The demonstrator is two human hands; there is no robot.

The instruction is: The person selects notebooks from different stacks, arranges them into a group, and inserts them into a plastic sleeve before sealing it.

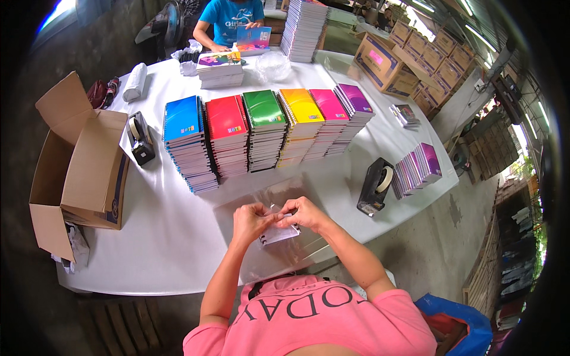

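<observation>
Over the near middle of the table, my left hand (252, 221) and my right hand (301, 212) meet, both closed with fingertips pinched on a thin clear plastic film. Beneath them lies a small white pad or notebook (280, 234) with dark marks at its edges, partly covered by my fingers and the film. Clear plastic sheets (240, 204) spread flat on the table around and under it. Beyond my hands stand tall stacks of spiral notebooks: blue (184, 118), red (226, 117), green (263, 108), yellow (301, 105), pink (328, 105) and purple (355, 98).
Tape dispensers stand left (140, 139) and right (376, 187) on the white table (160, 237). An open cardboard box (89, 166) is at the left. Purple notebooks (417, 169) lie at the right. Across the table, a person in a blue shirt (231, 24) handles a booklet.
</observation>
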